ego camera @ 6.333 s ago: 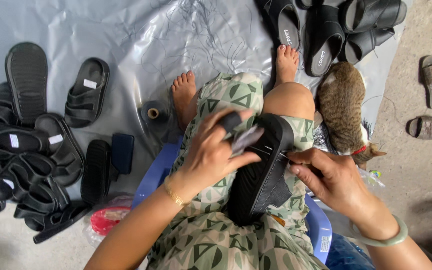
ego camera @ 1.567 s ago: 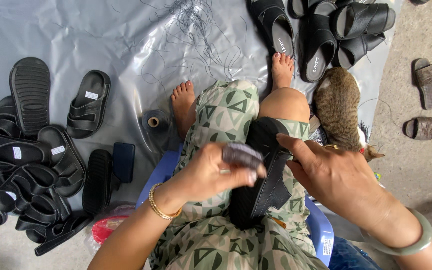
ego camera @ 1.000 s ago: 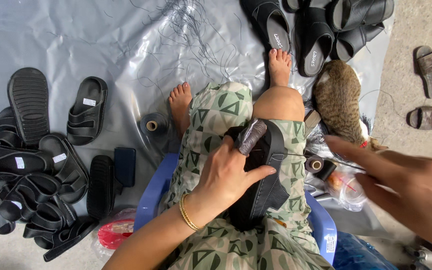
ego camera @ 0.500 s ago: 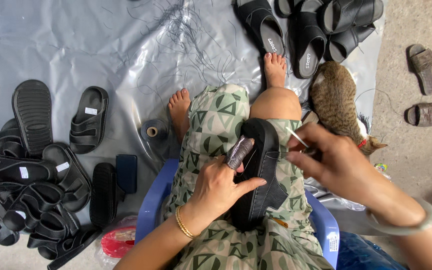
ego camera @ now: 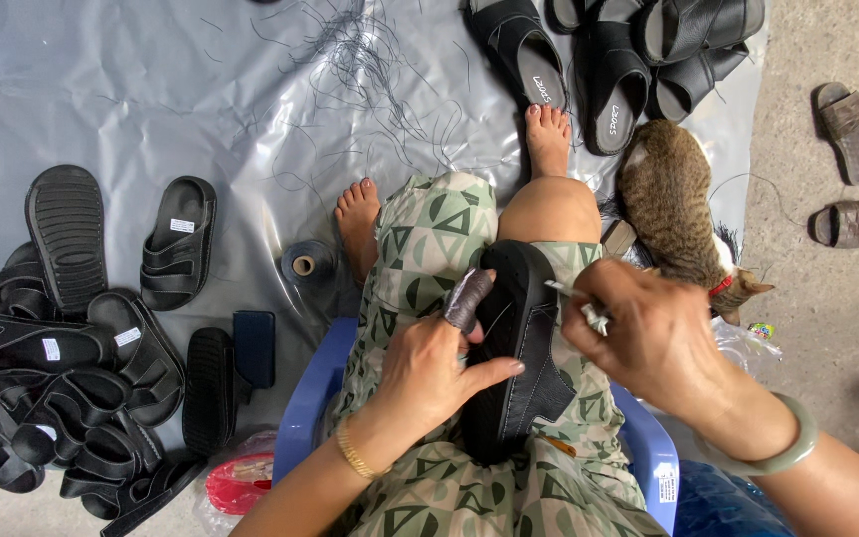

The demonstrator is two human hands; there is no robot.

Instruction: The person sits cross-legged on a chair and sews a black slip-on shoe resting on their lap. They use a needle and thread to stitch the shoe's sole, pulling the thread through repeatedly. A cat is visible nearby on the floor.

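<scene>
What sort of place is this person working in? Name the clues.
Probably a small home sandal-making spot, set on the floor. The left hand steadies a black sandal on the lap, a heap of finished sandals lies on a grey plastic sheet, and thread scraps are scattered about.

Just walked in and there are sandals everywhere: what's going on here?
A person on a blue plastic chair has a black sandal lying on their lap. The left hand, its forefinger wrapped in a dark guard, steadies it, while the right hand holds a thin needle-like tool at its edge. More black sandals are piled left, and a tabby cat sits beside them.
</scene>
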